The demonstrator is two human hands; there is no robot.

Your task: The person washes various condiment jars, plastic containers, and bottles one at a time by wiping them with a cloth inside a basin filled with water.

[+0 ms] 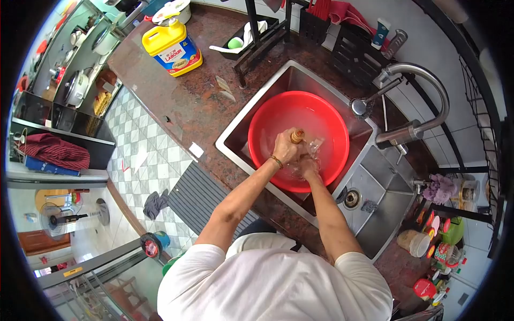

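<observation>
A red plastic basin [340, 115] stands in the steel sink and holds cloudy water. Inside it, my left hand [285, 147], with a braided band at the wrist, is closed around a brown, ringed, cylindrical thing [297, 136]. Only its rounded end shows above the fingers, so its kind is unclear. My right hand [308, 166] is low in the basin, just beside the left one and partly under water. Splashing blurs its fingers, and whether it grips the same thing is hidden. Clear, shiny splashes show next to both hands.
A curved faucet [444, 101] reaches over the right of the steel sink [227, 142]. A yellow detergent jug [172, 48] stands on the dark red counter [193, 101]. A black rack [262, 45] is behind the basin. Jars [412, 243] line the right side.
</observation>
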